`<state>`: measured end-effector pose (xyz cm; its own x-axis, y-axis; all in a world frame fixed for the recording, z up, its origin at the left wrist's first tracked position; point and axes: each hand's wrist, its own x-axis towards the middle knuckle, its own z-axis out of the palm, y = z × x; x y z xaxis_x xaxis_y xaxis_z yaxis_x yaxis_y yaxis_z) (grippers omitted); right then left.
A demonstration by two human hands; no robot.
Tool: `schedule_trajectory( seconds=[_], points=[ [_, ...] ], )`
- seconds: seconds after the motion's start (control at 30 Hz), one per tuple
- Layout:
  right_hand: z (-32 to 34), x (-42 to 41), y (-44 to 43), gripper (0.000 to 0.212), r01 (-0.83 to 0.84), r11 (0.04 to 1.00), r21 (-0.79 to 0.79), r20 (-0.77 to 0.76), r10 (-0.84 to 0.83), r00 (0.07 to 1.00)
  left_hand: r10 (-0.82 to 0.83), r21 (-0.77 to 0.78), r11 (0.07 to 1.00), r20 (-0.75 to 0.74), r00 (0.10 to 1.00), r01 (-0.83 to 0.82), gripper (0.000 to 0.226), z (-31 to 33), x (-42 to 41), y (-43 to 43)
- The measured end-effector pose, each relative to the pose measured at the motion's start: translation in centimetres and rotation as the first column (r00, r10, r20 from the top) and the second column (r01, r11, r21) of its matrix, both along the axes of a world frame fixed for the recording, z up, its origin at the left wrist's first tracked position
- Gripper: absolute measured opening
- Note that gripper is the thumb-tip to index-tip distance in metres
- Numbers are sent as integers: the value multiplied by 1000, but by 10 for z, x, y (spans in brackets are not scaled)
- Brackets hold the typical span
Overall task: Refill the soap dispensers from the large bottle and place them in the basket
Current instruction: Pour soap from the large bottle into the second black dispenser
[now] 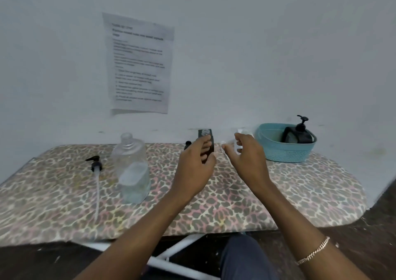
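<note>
**Inspector:** While both hands hover over the ironing board (278,189), where do the dispensers stand?

**Assistant:** The black dispenser (210,135) stands at the board's far edge, 12 o'clock, with its neck uncapped. The white dispenser (244,132) stands near it, toward 1 o'clock. The pumped dispenser (301,133), also black, sits upright in the teal basket (282,151) at 2 o'clock.

**Inspector:** Condition of the hands?

**Assistant:** The left hand (196,166) has its fingers spread apart, across the front of the black dispenser. Contact cannot be confirmed. The right hand (246,157) also has its fingers apart and hides most of the white dispenser. I cannot tell whether it touches.

**Inspector:** And the large bottle?

**Assistant:** The large bottle (131,166) is upright at 10 o'clock, uncapped, with pale liquid low inside. A loose pump (95,165) lies flat at the bottle's 9 o'clock, its tube pointing toward 6.
</note>
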<state>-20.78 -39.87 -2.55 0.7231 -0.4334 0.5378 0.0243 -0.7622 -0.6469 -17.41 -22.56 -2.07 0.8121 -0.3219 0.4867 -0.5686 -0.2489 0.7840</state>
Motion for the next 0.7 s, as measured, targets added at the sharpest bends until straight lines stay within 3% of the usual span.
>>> schedule_trajectory(
  seconds=[0.37, 0.57, 0.7],
  points=[
    [-30, 46, 58, 62, 14, 1000, -27, -61, -16, 998, 210, -10, 977, 199, 957, -212, 42, -19, -15, 87],
    [-43, 70, 67, 87, 76, 997, 15, -86, -75, 993, 339, -65, 934, 474, 812, -352, 30, -30, -15, 119],
    [-49, 83, 70, 98, 90, 992, 86, -134, -78, 988, 462, -152, 881, 482, 745, -448, 34, -36, -8, 131]
  ],
)
